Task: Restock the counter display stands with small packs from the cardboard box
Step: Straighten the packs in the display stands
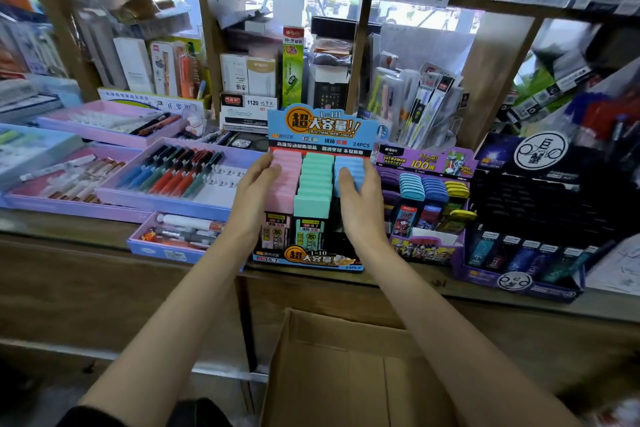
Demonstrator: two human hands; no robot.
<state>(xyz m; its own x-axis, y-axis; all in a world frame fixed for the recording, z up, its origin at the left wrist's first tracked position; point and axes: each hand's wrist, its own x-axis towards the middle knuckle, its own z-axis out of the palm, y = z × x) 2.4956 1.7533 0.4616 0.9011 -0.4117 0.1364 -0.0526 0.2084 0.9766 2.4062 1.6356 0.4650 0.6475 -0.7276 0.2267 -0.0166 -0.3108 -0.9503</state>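
A blue display stand sits on the counter in the middle, holding three rows of small packs: pink, green and blue. My left hand lies flat against the pink row on the stand's left side, fingers straight. My right hand rests on the blue row with the fingers laid over the packs. Below the counter, an open cardboard box shows a bare brown bottom.
A purple display stand with blue, navy and yellow packs is right of the blue one; a black stand is further right. Pink and purple pen trays fill the counter's left. Shelves of stationery rise behind.
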